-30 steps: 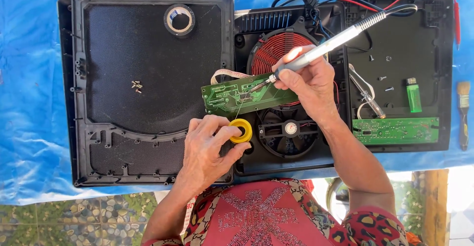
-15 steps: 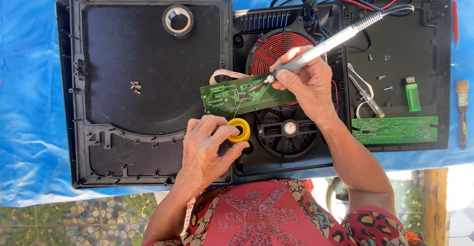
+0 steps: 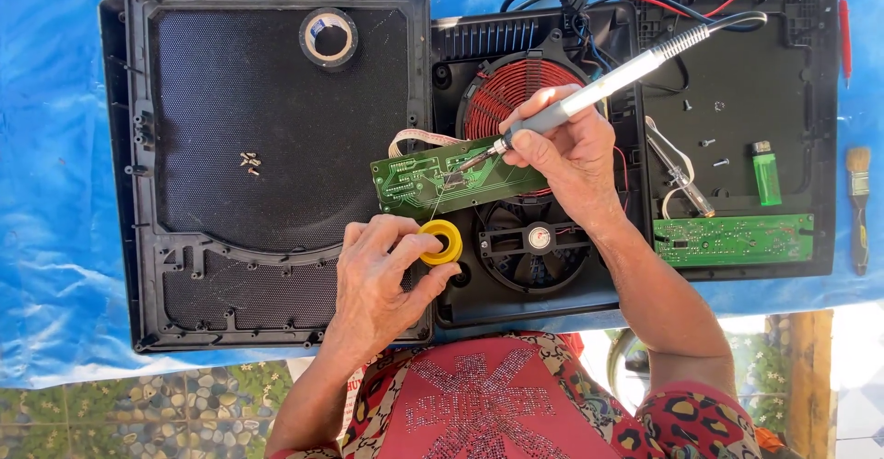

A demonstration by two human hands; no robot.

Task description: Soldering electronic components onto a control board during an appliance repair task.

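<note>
Little has shifted since earlier: right hand (image 3: pixel 571 151) stays clamped on the grey-handled soldering iron (image 3: pixel 589 95) at frame centre, its tip on the green circuit board (image 3: pixel 456 180); left hand (image 3: pixel 382 270) pinches the yellow solder spool (image 3: pixel 442 242). Lingering heat could lift a pad.

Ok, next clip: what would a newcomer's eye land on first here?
Probably the right hand at centre, holding a soldering iron with its tip on a green circuit board propped over the opened black appliance. Just below, the left hand pinches a small yellow spool, a thin wire running up to the board. The red-copper coil behind the board also stands out.
</note>
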